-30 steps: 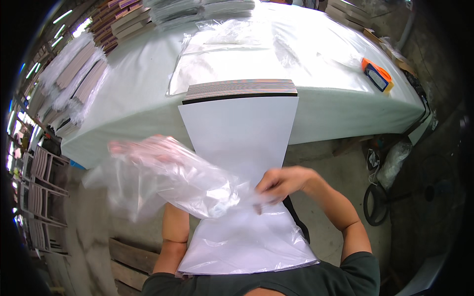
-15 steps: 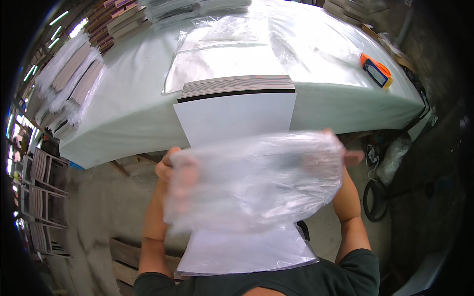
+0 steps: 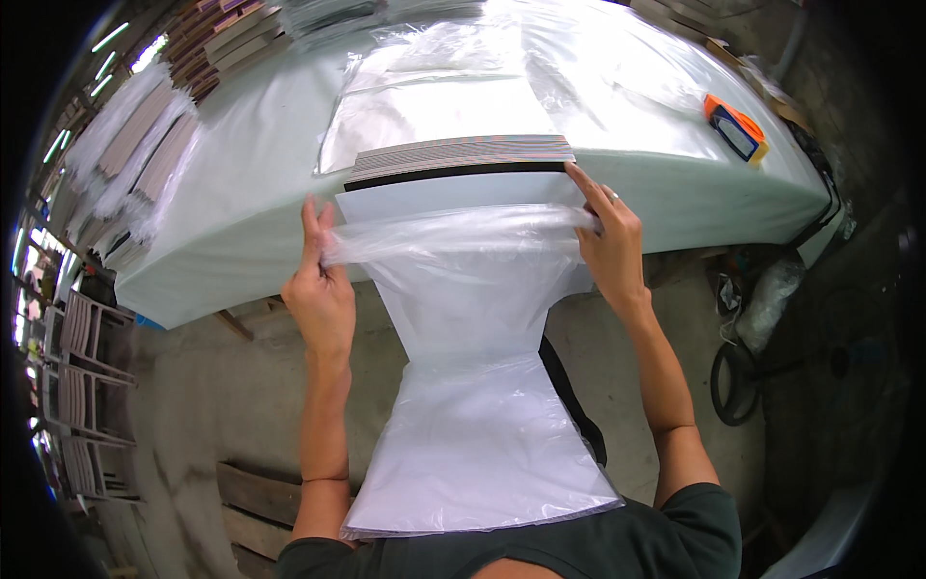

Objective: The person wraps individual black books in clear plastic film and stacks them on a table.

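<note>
A clear plastic bag [image 3: 473,228] is stretched crosswise between my hands, its gathered edge lying over a white board [image 3: 434,194]. My left hand [image 3: 323,304] has its thumb and fingers closed on the bag's left side; two fingers point up and are slightly blurred. On the other side my right hand [image 3: 612,246] grips the bag's right edge, with the index finger reaching to the corner of a stack of grey boards [image 3: 458,152]. That stack rests at the table's near edge, a black layer under it. Closer to my body lies a white sheet in clear plastic [image 3: 482,444].
The table [image 3: 241,164] has a pale green cover. Flat clear bags [image 3: 444,101] lie behind the stack. An orange and blue tape dispenser [image 3: 735,128] sits at the right. Plastic-wrapped stacks [image 3: 135,159] stand at the left, and stacked chairs [image 3: 92,386] below them.
Both hands have moved forward toward the table, spread to the stack's sides. The bag, earlier bunched in front of my body, now extends over the white board.
</note>
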The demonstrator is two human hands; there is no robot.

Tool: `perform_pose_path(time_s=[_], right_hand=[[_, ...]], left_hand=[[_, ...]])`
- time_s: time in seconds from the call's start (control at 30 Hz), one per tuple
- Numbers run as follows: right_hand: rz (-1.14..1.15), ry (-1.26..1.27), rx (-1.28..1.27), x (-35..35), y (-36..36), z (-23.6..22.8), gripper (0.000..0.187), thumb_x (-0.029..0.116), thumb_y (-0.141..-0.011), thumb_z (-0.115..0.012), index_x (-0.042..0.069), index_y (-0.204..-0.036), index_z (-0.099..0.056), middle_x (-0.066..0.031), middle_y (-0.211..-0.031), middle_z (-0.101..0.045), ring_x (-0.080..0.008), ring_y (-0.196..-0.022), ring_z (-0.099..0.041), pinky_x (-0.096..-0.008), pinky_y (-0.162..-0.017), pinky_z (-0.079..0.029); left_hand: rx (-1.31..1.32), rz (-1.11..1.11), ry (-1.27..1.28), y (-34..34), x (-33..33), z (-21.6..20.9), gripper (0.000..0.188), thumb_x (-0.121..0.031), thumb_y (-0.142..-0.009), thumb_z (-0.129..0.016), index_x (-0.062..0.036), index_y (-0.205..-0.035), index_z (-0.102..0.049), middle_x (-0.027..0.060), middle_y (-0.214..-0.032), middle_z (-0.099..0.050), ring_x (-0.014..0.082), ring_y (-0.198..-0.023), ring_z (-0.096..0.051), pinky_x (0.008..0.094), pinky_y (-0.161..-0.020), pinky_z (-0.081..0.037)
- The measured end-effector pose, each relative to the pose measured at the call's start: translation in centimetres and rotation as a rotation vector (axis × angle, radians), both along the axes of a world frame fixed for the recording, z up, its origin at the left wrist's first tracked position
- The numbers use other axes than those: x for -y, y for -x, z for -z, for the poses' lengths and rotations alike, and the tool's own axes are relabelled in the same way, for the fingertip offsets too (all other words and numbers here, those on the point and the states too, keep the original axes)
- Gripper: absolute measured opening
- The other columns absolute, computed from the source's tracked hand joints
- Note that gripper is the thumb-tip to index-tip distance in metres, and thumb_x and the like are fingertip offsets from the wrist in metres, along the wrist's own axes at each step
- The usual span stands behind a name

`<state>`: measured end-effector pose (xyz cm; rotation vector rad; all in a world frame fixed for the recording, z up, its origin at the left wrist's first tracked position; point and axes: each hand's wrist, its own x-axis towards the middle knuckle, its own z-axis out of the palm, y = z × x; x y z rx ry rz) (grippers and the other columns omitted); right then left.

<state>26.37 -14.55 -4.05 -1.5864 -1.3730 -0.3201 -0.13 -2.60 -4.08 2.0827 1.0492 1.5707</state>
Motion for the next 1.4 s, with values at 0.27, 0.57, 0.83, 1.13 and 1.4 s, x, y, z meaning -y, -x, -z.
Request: perform_pose_path(time_s=[0.27, 0.57, 0.83, 1.13, 1.4], right_hand=[[-0.492, 0.480, -0.690, 3.9, -1.1, -4.4, 0.014, 0.006, -0.071, -0.065, -0.006, -0.078, -0.063, -0.0025, -0.080, -0.055, -0.0099, -0.064, -0.045, -0.0249, -0.054, -0.034], [-0.295, 0.429, -1.432, 1.2, -2.9, 4.1, 0.041, -0.002, -0.077, -0.058, -0.007, -0.115, -0.046, -0.0168, -0.113, -0.053, -0.0228, -0.096, -0.058, -0.0338, -0.084, -0.049], [-0.480, 0.522, -1.755, 2.5, -4.7, 13.3, 0.037, 0.003, -0.073, -0.063, -0.003, -0.107, -0.052, -0.0110, -0.094, -0.060, -0.0202, -0.082, -0.059, -0.0395, -0.075, -0.047], [-0.255, 0.699, -1.818, 7.8, -3.4, 31.0, 0.036, 0.007, -0.071, -0.064, 0.009, -0.107, -0.057, -0.0018, -0.087, -0.059, -0.0153, -0.078, -0.056, -0.0318, -0.071, -0.044], [0.025, 0.525, -0.830, 4.6, -8.4, 14.6, 0.016, 0.012, -0.068, -0.070, 0.000, -0.077, -0.064, -0.0063, -0.068, -0.061, -0.0138, -0.061, -0.055, -0.0279, -0.057, -0.045]], left_hand=[[0.130, 0.546, 0.674, 3.6, -3.5, -3.4, 0.049, -0.021, -0.086, -0.054, -0.0022, -0.131, -0.044, 0.0109, -0.111, -0.062, 0.0101, -0.087, -0.060, 0.0223, -0.078, -0.045], [-0.085, 0.653, 1.076, 6.1, -5.7, 7.0, 0.046, -0.023, -0.079, -0.060, -0.0028, -0.119, -0.052, 0.0051, -0.104, -0.060, 0.0141, -0.089, -0.057, 0.0277, -0.077, -0.046], [-0.078, 0.572, 1.392, 6.0, -4.8, 15.5, 0.055, -0.021, -0.074, -0.068, -0.0013, -0.122, -0.047, 0.0109, -0.111, -0.057, 0.0201, -0.094, -0.059, 0.0354, -0.080, -0.048], [-0.175, 0.367, 1.257, 8.6, -1.7, 26.8, 0.042, -0.017, -0.076, -0.070, 0.0028, -0.110, -0.057, 0.0105, -0.093, -0.065, 0.0166, -0.077, -0.061, 0.0263, -0.069, -0.049], [-0.089, -0.044, 0.628, 9.5, -1.3, 19.9, 0.023, -0.013, -0.086, -0.058, -0.0007, -0.104, -0.066, 0.0074, -0.090, -0.068, 0.0103, -0.085, -0.061, 0.0245, -0.074, -0.047]])
